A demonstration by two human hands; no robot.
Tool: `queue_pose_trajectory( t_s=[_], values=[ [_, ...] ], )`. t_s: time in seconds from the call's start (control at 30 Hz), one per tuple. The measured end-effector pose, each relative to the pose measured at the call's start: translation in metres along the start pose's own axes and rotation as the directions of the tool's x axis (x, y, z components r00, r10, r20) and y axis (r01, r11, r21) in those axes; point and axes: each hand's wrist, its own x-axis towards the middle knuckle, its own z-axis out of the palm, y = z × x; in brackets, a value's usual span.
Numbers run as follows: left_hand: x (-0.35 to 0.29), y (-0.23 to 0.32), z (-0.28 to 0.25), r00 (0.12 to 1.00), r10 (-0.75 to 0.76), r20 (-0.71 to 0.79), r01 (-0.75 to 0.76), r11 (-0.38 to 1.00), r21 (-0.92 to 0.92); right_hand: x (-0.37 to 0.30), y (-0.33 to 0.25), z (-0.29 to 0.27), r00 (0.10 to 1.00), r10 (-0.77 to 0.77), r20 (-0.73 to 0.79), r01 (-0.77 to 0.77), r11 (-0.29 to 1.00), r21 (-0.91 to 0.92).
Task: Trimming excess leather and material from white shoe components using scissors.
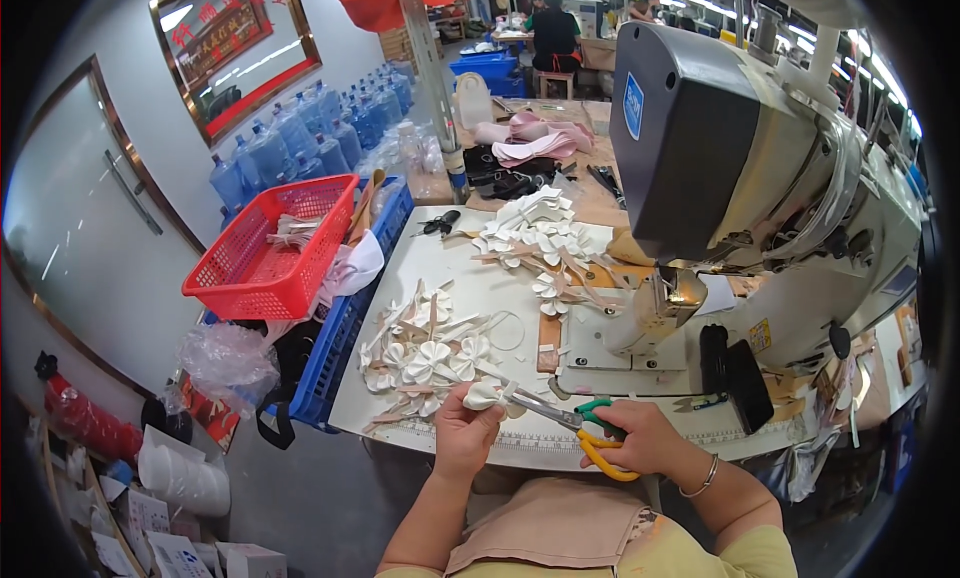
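My left hand (470, 428) pinches a white flower-shaped piece (484, 395) at the near edge of the worktable. In my right hand (640, 436) is a pair of scissors (598, 448) with one green and one yellow handle. Its blades point left and reach the flower piece; whether they touch it I cannot tell. Just beyond my left hand lies a pile of white flower pieces (430, 353) with pale pink strips. A second heap of such flowers (535, 228) sits farther back, beside the sewing machine (690, 148).
A red basket (270, 243) rests on a blue crate (345, 318) left of the table. Black snips (438, 223) lie near the table's far left. Pink pieces (540, 138) and black material are behind. A black phone-like object (748, 386) stands by the machine. Another person (556, 33) sits far back.
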Motion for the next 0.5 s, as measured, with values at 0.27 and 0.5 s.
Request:
queue_pose_trajectory(
  t_s=[0.27,0.5],
  values=[
    [0.001,-0.003,0.003,0.999,0.029,-0.018,-0.028,0.999,0.039,-0.001,0.003,0.009,0.998,-0.028,-0.051,0.026,0.999,-0.036],
    [-0.001,-0.003,0.009,0.999,0.040,0.028,-0.039,0.999,-0.036,-0.010,0.004,0.016,0.999,0.043,0.019,-0.044,0.999,0.026]
  ],
)
